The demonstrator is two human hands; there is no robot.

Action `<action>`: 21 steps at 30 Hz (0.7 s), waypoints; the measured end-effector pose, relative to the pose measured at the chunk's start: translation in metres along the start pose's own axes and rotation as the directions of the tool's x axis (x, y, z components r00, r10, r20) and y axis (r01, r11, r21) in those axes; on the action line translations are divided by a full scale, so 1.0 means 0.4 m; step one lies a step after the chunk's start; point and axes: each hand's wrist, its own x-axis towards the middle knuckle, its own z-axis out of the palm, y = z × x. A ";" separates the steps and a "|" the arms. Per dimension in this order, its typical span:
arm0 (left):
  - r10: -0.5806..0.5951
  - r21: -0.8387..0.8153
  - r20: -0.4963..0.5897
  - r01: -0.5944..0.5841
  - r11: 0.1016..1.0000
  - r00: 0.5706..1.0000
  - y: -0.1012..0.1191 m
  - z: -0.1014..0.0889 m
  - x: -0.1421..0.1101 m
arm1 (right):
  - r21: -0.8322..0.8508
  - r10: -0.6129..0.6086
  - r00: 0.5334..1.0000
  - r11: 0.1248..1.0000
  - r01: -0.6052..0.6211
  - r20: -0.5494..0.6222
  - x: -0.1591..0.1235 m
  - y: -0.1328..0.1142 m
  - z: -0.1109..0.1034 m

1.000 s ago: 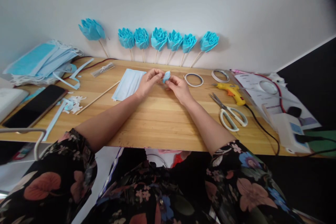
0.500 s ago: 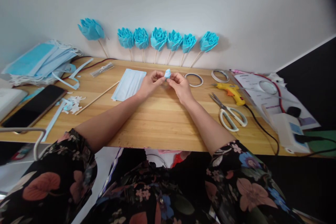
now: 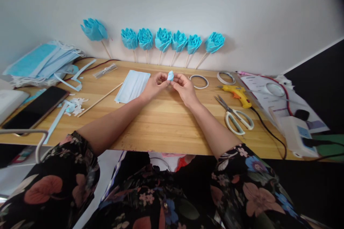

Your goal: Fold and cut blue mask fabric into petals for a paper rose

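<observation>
My left hand (image 3: 155, 86) and right hand (image 3: 184, 87) both pinch the small blue roll (image 3: 170, 75), which sits between them — if 1 grip eases, it could unwind (I can't see any fastening) or drop onto the table (image 3: 166, 121) beneath my hands.

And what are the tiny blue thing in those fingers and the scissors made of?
The tiny blue thing looks like soft, matte cloth or paper: it's bunched up and pale blue, much like the flat mask. The scissors have dull dark grey blades, probably metal, and smooth whitish handles, likely plastic.
</observation>
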 end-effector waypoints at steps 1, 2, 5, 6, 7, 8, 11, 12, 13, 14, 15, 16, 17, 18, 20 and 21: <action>-0.004 -0.002 0.001 0.004 1.000 1.000 0.001 0.000 0.000 | 0.002 -0.005 1.000 1.000 0.005 0.011 0.000 0.000 0.000; -0.007 -0.007 0.001 0.007 1.000 1.000 0.001 0.000 0.000 | 0.002 -0.009 1.000 1.000 0.009 0.019 0.000 0.000 0.000; -0.005 -0.031 -0.007 0.005 1.000 1.000 -0.004 0.000 0.001 | -0.014 -0.020 0.999 1.000 0.021 0.037 0.000 0.001 -0.001; -0.002 -0.036 -0.011 0.002 0.999 1.000 -0.005 0.000 0.001 | -0.024 -0.024 0.999 0.999 0.025 0.044 0.000 0.001 -0.001; 0.001 -0.040 -0.016 -0.001 0.999 1.000 -0.006 -0.001 0.001 | -0.037 -0.029 0.998 0.999 0.031 0.051 0.000 0.002 -0.001; 0.002 -0.041 -0.021 -0.003 0.999 1.000 -0.006 -0.001 0.002 | -0.052 -0.034 0.998 0.998 0.037 0.061 0.000 0.001 -0.001; -0.006 -0.037 -0.033 0.004 0.999 0.999 -0.001 -0.001 0.000 | -0.098 -0.042 0.995 0.994 0.051 0.089 -0.002 0.000 -0.001; -0.008 -0.035 -0.035 0.006 0.999 0.999 0.002 -0.001 -0.001 | -0.110 -0.046 0.995 0.992 0.056 0.094 -0.003 -0.001 -0.001; -0.008 -0.033 -0.037 0.007 0.999 0.999 0.006 -0.001 -0.002 | -0.121 -0.050 0.994 0.991 0.061 0.097 -0.004 -0.002 -0.001; -0.007 -0.034 -0.038 0.005 0.999 0.999 0.009 -0.001 -0.004 | -0.131 -0.052 0.994 0.989 0.065 0.100 -0.005 -0.003 -0.001; -0.005 -0.037 -0.040 0.003 0.999 0.999 0.011 -0.001 -0.005 | -0.141 -0.053 0.993 0.988 0.067 0.104 -0.005 -0.004 -0.001; -0.002 -0.042 -0.044 0.000 0.999 0.999 0.012 -0.001 -0.005 | -0.151 -0.051 0.993 0.986 0.068 0.110 -0.006 -0.005 -0.002; 0.001 -0.047 -0.049 -0.004 0.999 0.999 0.013 -0.001 -0.005 | -0.162 -0.046 0.992 0.985 0.065 0.117 -0.006 -0.005 -0.002; 0.005 -0.052 -0.054 -0.008 0.999 0.999 0.012 -0.002 -0.005 | -0.176 -0.040 0.992 0.983 0.061 0.123 -0.006 -0.004 -0.003; 0.021 -0.054 -0.073 -0.025 0.998 0.997 0.009 -0.005 -0.004 | -0.210 -0.027 0.992 0.976 0.053 0.127 -0.004 0.000 -0.004; 0.034 -0.050 -0.088 -0.039 0.998 0.996 0.006 -0.006 -0.003 | -0.223 -0.022 0.992 0.974 0.049 0.123 -0.002 0.004 -0.004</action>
